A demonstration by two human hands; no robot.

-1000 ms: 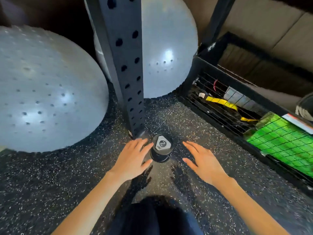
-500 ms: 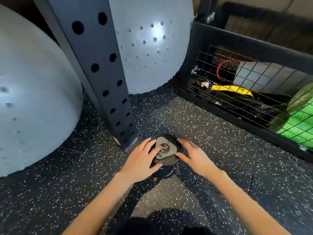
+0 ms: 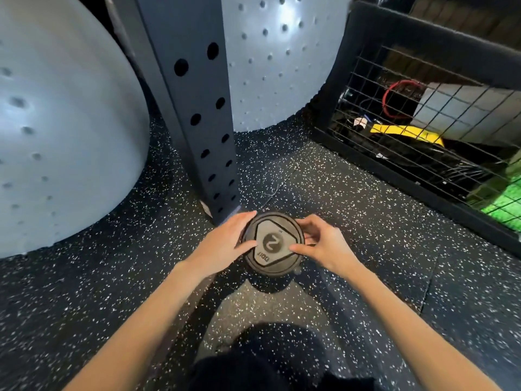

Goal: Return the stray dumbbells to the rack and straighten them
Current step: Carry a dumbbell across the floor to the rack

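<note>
A black dumbbell point(image 3: 274, 244) stands on end on the speckled rubber floor, its round top face marked with a "2" turned toward me. My left hand point(image 3: 225, 244) wraps the left side of that top head, thumb lying on the face. On the right side my right hand point(image 3: 321, 244) clasps the head, thumb on the face and fingers curled behind. The handle and lower head are hidden beneath the top head. No dumbbell rack shows in this view.
A dark steel upright point(image 3: 194, 108) with holes stands just behind the dumbbell. Two large grey exercise balls point(image 3: 56, 136) point(image 3: 282, 66) flank the upright. At the right stands a black wire-mesh bin point(image 3: 423, 114) with bands and mats inside. My dark-clothed knee point(image 3: 267, 362) is at the bottom.
Both hands went from hovering open beside the dumbbell to clasping its top head. My view has moved in closer and lower over it.
</note>
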